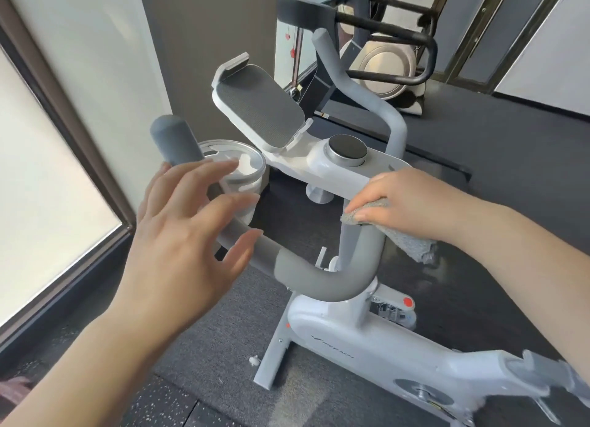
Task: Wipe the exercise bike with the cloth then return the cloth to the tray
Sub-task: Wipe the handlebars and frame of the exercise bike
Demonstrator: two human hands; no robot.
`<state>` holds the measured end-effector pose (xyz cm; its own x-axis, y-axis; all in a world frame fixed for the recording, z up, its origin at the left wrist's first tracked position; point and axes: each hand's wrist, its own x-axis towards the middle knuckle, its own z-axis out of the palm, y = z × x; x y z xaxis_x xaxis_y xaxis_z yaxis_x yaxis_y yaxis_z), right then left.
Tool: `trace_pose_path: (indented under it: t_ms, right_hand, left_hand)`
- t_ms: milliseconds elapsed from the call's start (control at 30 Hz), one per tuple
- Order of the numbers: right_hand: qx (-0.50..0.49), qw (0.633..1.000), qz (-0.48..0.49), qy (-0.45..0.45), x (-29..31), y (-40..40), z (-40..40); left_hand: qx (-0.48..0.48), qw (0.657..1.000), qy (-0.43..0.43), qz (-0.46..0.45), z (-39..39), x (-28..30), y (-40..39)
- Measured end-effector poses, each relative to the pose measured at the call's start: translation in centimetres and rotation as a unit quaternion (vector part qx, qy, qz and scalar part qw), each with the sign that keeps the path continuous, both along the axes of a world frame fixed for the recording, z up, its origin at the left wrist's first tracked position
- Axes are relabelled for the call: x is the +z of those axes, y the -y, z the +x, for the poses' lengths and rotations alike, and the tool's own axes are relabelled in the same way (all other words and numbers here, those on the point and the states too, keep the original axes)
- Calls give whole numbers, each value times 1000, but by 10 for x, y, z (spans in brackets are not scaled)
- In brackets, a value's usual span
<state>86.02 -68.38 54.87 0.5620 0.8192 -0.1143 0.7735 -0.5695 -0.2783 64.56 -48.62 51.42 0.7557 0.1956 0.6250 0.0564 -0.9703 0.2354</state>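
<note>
A white exercise bike (376,347) with grey foam handlebars (319,279) fills the middle of the view. My right hand (402,200) grips a grey cloth (408,238) and presses it onto the handlebar's right side, just below the white console. One end of the cloth hangs down past my wrist. My left hand (182,232) hovers with spread fingers over the left handlebar arm, holding nothing. No tray is in view.
A tablet holder (258,107) and a round knob (348,147) sit on the console, with a cup holder (236,168) to the left. A window wall runs along the left. Another exercise machine (380,59) stands behind on the dark floor.
</note>
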Motion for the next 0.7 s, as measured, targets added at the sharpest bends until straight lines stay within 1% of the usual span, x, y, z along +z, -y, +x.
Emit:
trace_pose_path:
  t_ms: [67, 100, 167, 233, 300, 367, 400, 467, 533, 600, 700]
  right_hand:
    - [-18, 998, -29, 61, 2, 4, 6]
    - [-19, 997, -39, 64, 0, 6, 5]
    - [-11, 999, -31, 44, -3, 10, -2]
    - [6, 1000, -20, 2, -7, 9, -15]
    - [23, 998, -25, -49, -9, 6, -28]
    - [21, 997, -32, -73, -6, 1, -31]
    - [7, 997, -22, -71, -4, -2, -29]
    - [-25, 1000, -5, -18, 1, -3, -21]
    - [-43, 998, -27, 29, 1, -1, -15]
    - [-45, 998, -42, 15, -3, 4, -17]
    - [-40, 997, -46, -41, -8, 6, -33]
  left_hand:
    - [10, 1000, 9, 3, 0, 0, -5]
    - [12, 1000, 9, 7, 0, 0, -7]
    - [18, 1000, 6, 14, 0, -2, -11]
    - [27, 999, 6, 16, 1, -2, -17]
    - [33, 999, 16, 13, 2, -1, -22]
    - [33, 999, 20, 11, 2, 0, -26]
    - [31, 999, 20, 11, 2, 1, -27]
    - [26, 999, 23, 13, 3, 1, -28]
    - [22, 999, 29, 15, 2, 0, -29]
    - [19, 999, 34, 18, 3, -2, -31]
    - [17, 999, 35, 18, 3, -3, -32]
